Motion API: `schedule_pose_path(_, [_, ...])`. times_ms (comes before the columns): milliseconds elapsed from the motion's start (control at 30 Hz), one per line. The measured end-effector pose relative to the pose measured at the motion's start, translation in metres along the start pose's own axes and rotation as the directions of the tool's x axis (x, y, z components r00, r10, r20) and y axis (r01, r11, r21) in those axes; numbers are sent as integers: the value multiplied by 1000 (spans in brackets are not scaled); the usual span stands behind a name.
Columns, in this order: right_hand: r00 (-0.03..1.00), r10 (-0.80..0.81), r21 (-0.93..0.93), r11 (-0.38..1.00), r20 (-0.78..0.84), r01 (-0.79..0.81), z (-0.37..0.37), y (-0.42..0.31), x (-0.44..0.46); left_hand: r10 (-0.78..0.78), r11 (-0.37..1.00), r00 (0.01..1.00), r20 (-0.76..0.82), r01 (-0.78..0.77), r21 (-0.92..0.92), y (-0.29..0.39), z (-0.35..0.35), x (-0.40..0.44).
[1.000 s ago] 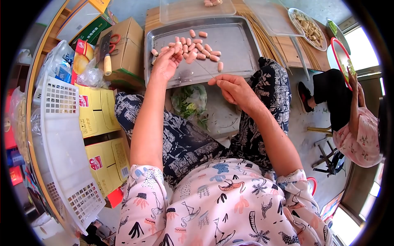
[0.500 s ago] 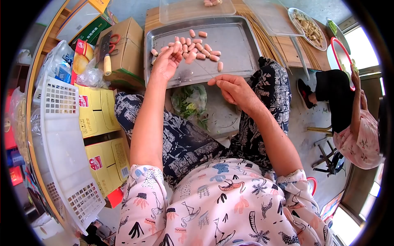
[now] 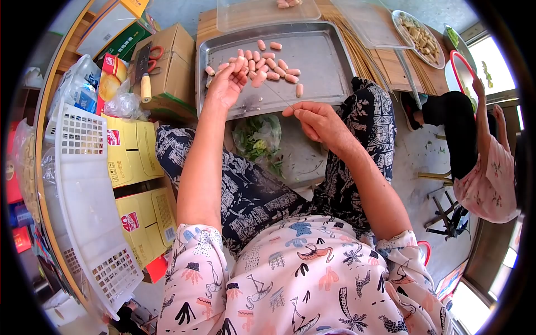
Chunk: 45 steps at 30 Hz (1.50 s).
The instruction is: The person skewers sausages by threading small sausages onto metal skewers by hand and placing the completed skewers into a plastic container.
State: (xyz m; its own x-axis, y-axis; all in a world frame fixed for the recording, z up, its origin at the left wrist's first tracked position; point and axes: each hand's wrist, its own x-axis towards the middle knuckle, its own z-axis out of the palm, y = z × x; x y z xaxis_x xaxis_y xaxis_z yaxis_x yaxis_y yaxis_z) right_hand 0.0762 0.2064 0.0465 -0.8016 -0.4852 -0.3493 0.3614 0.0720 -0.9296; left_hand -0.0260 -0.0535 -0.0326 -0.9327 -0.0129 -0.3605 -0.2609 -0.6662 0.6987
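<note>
Over to your right, the other person's hands (image 3: 478, 87) have risen and drawn apart. Your right hand (image 3: 317, 120) pinches a thin, straight skewer (image 3: 280, 95); your left hand (image 3: 228, 87) grips a smooth, pink sausage piece (image 3: 259, 79) at its far end, over the tray. More stubby, round-ended sausages (image 3: 291, 79) lie loosely clustered in that shallow, dull-grey metal tray (image 3: 321, 56). Slender wooden sticks (image 3: 349, 47) lie beside it on the wood-grained table (image 3: 207, 23). Farther right, your white plate (image 3: 397, 27) holds rough tan chunks, and past the grey floor (image 3: 405, 167) glows a bright window (image 3: 499, 64).
</note>
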Motion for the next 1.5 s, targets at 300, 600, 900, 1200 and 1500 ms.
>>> schedule_pose_path(300, [1000, 4, 3, 1000, 3, -4, -2, -1, -2, -20, 998, 998, 56, 17, 54, 1, -2, -1])
schedule_pose_path(600, [1000, -4, 7, 1000, 6, 4, -3, 1, -2, -28, 997, 996, 90, 21, 78, 1, -6, 2])
schedule_pose_path(900, [1000, 2, 0, 1000, -4, -2, -1, 0, -2, -3, 981, 984, 176, -32, 193, 10, 38, -36])
schedule_pose_path(1200, [1000, 3, 5, 1000, -17, -2, -1, 0, -2, -55, 974, 977, 207, 7, 225, 6, 18, -17])
schedule_pose_path(1500, [999, -9, 16, 1000, -40, 10, -1, 4, 2, -85, 974, 970, 229, 32, 224, -2, 27, -19])
